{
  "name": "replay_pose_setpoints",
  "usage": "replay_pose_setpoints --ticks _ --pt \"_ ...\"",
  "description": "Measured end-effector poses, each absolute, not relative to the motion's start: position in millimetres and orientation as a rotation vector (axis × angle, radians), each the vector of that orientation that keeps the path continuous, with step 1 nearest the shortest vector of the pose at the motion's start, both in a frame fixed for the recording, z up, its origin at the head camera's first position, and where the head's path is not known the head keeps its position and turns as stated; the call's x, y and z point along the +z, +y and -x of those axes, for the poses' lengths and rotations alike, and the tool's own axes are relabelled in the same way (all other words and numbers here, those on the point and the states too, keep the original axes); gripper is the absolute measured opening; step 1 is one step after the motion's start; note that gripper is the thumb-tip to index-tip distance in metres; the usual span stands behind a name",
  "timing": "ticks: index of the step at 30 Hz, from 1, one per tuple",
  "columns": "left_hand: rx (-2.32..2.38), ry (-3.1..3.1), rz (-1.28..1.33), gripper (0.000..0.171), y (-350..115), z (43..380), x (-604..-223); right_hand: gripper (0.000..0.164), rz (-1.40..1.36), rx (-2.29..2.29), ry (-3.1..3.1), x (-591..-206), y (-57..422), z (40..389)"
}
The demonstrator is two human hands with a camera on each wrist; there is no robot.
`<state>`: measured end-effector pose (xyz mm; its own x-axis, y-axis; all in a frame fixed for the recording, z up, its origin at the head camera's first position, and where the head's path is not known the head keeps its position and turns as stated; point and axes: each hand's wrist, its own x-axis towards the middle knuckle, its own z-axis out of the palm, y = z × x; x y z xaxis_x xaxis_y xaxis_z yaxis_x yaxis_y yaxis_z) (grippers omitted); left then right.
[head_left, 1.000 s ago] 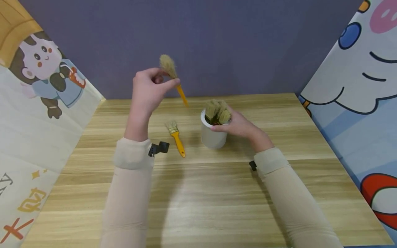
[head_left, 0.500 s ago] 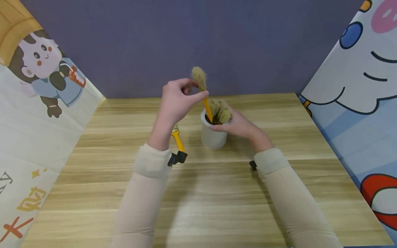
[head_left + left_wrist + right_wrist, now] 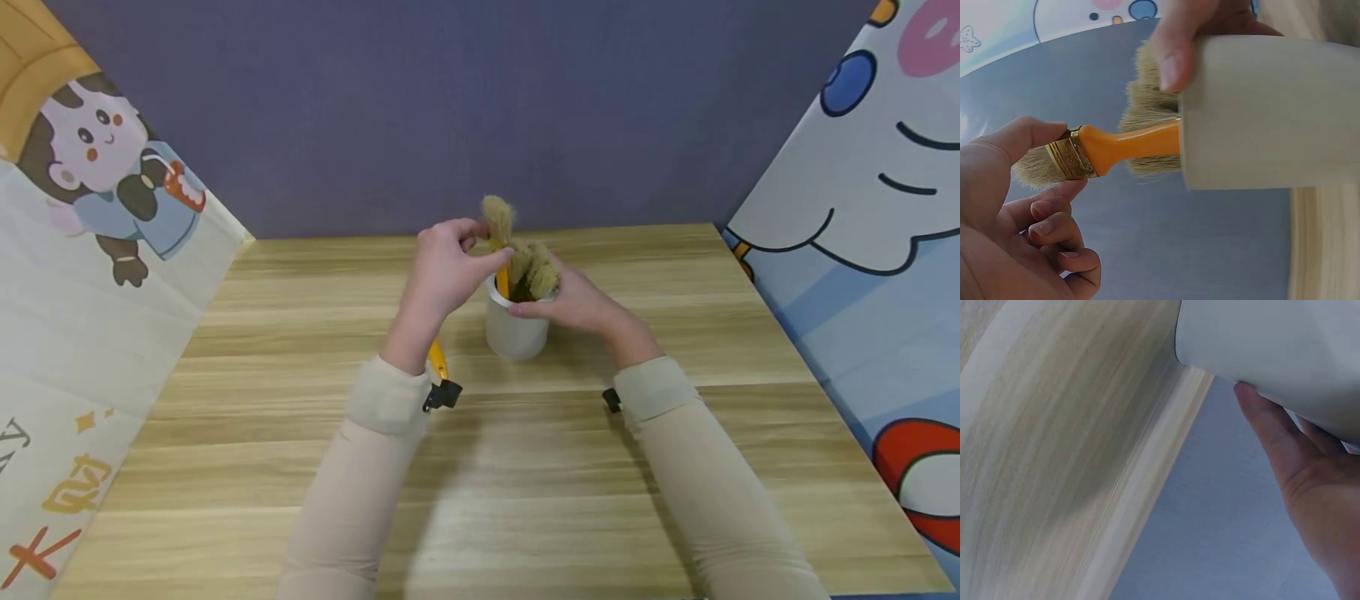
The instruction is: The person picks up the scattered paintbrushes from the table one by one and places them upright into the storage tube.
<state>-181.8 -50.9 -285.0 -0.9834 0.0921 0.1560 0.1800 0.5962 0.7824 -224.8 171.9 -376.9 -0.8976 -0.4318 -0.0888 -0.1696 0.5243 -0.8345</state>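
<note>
My left hand point(image 3: 448, 271) pinches a paintbrush point(image 3: 1138, 142) by its brass ferrule, thumb on one side and a fingertip on the other. Its bristles point up, and the end of its orange handle is inside the white cup point(image 3: 517, 329), hidden by the wall. Several other brushes point(image 3: 540, 267) stand bristles-up in the cup. My right hand point(image 3: 581, 300) grips the cup at the rim from the right, thumb at the front. In the right wrist view, fingers lie against the cup's side point(image 3: 1272, 347). Another paintbrush point(image 3: 438, 360) lies on the table, mostly hidden behind my left wrist.
The wooden table point(image 3: 570, 483) stretches around the cup toward the front. A dark blue-grey panel point(image 3: 480, 108) rises behind it. Printed cartoon sheets stand at the left point(image 3: 112, 350) and the right point(image 3: 862, 275).
My left hand has moved right and then down, carrying the paintbrush from above the table's left part into the cup. The right hand has stayed on the cup.
</note>
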Motion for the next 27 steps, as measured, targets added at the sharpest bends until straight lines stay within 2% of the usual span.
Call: replay_pose_setpoints --ticks 11,23,27 --pt "-1.260 -2.788 0.193 0.047 -43 180 -307 0.106 0.491 -1.332 2.473 -378 172 225" --pt "-1.108 -2.824 0.271 0.045 -29 169 -325 0.083 0.607 -1.372 2.466 -380 175 224" --pt "-1.021 -2.818 0.302 0.032 -25 166 -328 0.080 0.608 -1.367 2.475 -380 175 224"
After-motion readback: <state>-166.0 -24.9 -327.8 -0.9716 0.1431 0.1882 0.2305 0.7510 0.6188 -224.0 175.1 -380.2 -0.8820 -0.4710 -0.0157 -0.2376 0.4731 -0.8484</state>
